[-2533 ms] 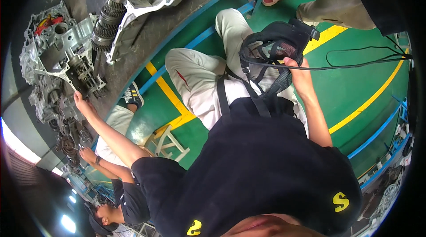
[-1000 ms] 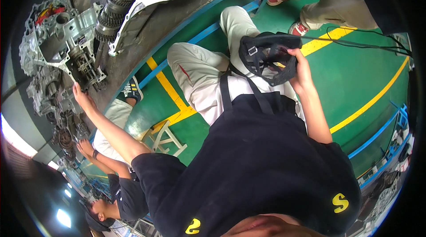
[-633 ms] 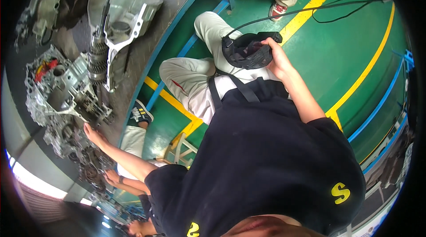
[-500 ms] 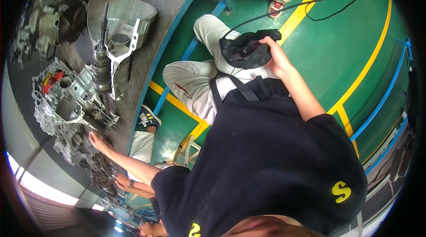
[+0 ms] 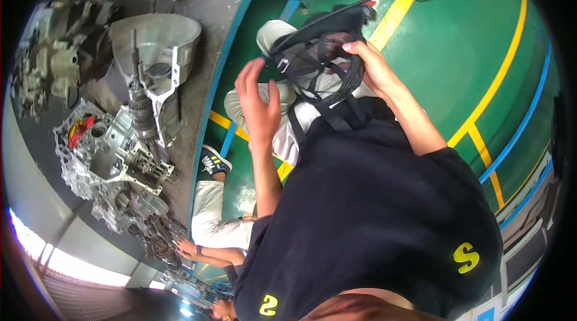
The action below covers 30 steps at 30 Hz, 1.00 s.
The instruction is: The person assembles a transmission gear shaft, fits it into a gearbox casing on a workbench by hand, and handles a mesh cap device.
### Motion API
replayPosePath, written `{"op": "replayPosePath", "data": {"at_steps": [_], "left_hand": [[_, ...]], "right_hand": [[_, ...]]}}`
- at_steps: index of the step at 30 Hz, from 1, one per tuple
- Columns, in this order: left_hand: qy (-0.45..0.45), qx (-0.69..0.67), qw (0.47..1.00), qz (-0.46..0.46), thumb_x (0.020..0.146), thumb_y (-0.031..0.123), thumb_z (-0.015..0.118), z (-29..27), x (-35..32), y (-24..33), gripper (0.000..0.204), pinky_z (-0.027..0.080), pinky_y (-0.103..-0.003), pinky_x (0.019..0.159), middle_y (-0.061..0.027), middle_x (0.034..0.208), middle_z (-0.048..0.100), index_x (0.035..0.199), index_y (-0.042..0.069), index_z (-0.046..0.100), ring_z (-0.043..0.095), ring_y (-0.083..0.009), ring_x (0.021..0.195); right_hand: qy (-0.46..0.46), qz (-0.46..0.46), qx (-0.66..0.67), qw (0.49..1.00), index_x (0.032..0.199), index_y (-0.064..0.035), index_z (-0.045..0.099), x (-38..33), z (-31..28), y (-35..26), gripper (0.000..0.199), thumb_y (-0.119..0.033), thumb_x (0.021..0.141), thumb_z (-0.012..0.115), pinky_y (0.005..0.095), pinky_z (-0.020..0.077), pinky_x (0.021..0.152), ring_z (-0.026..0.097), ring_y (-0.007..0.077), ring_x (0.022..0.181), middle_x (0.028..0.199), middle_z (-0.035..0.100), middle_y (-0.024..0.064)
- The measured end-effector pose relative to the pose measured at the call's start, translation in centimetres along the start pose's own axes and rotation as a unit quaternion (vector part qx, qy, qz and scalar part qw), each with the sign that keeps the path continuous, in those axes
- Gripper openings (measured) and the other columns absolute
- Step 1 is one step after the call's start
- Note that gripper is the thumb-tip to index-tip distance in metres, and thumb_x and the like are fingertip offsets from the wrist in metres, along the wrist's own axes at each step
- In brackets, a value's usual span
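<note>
We held the black strap harness (image 5: 321, 65) above our lap, just over the pale trousers (image 5: 282, 131). Our right hand (image 5: 369, 65) gripped its far edge, fingers curled over the mesh. Our left hand (image 5: 258, 101) stood spread wide just beside the harness, not touching it. To do this well, we judged, the left should take the near strap. Left of the harness, gearbox parts (image 5: 117, 152) lay on the tabletop (image 5: 204, 32).

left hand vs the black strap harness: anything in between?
Nothing visible. The left hand is open in the air just left of the harness, with only a bare gap over the light trousers below. The right hand already grips the harness on its far side.
</note>
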<state>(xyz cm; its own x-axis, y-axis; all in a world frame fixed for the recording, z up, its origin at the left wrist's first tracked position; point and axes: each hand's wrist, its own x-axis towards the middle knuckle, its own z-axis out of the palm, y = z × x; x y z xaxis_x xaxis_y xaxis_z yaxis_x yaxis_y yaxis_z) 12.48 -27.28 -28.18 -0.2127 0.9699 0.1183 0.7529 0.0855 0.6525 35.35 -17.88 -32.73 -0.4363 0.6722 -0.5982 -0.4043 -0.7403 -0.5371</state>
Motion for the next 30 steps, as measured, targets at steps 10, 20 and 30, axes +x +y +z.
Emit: {"op": "replayPosePath", "data": {"at_steps": [10,20,30], "left_hand": [[-0.021,-0.067,0.987,0.147,0.081,0.004,0.068,5.2,8.6,3.2,0.025,0.045,-0.034,0.095,-0.0125,0.115,0.063,0.106,0.002,0.066,0.06,-0.0232,0.106],[-0.051,-0.109,0.977,0.177,0.072,0.002,0.07,6.2,10.3,8.1,0.029,0.047,-0.031,0.088,-0.012,0.105,0.066,0.1,-0.003,0.066,0.062,-0.022,0.094],[-0.113,-0.2,0.962,0.15,0.068,0.002,0.07,4.5,11.0,9.4,0.027,0.048,-0.035,0.09,-0.0142,0.109,0.065,0.095,-0.002,0.064,0.063,-0.0286,0.1]], "right_hand": [[-0.081,0.031,0.037,0.996,0.12,0.0016,0.059,-1.7,-3.2,-4.2,0.04,-0.024,0.09,0.057,0.0366,0.0531,0.087,0.062,0.0188,0.096,0.11,0.065,0.009],[0.194,0.164,-0.636,0.728,0.11,0.0021,0.066,-9.5,-22.4,8.0,0.046,-0.037,0.095,0.046,0.0439,0.0489,0.091,0.064,0.0372,0.108,0.111,0.066,0.0271],[0.198,0.283,0.13,0.929,0.113,-0.0016,0.066,-16.8,-29.6,31.6,0.033,-0.028,0.094,0.057,0.0389,0.0513,0.088,0.064,0.0219,0.098,0.112,0.068,0.0126]]}}
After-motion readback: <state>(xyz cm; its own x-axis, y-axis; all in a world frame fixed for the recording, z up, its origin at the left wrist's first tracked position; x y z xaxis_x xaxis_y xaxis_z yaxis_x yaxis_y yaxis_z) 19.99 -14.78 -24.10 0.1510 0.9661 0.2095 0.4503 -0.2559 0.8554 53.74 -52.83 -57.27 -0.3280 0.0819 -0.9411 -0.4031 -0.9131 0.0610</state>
